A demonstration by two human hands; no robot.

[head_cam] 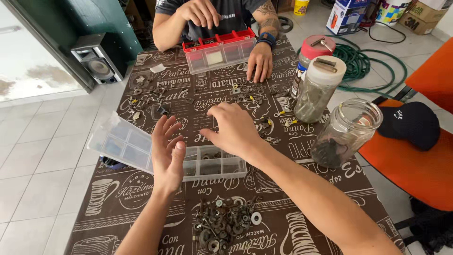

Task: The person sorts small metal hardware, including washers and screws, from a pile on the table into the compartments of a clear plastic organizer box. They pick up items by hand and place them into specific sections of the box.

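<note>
Bottom centre of the frame: heap of washers [225,225] on the worktop [292,231]. Above it, the clear compartment box [207,166]. Left hand [168,156] hovers over the box, grip wide, empty. Right hand [233,130] at centre, fingers spread, holding nothing. Upper centre: another person's hand [260,61] rests beside a red-trimmed box [220,51].

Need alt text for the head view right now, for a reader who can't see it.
A person's left hand and right hand hover, fingers spread and empty, over a clear compartment box on a brown printed tablecloth. A pile of washers lies nearer; another person's hand rests by a red-edged box.
</note>
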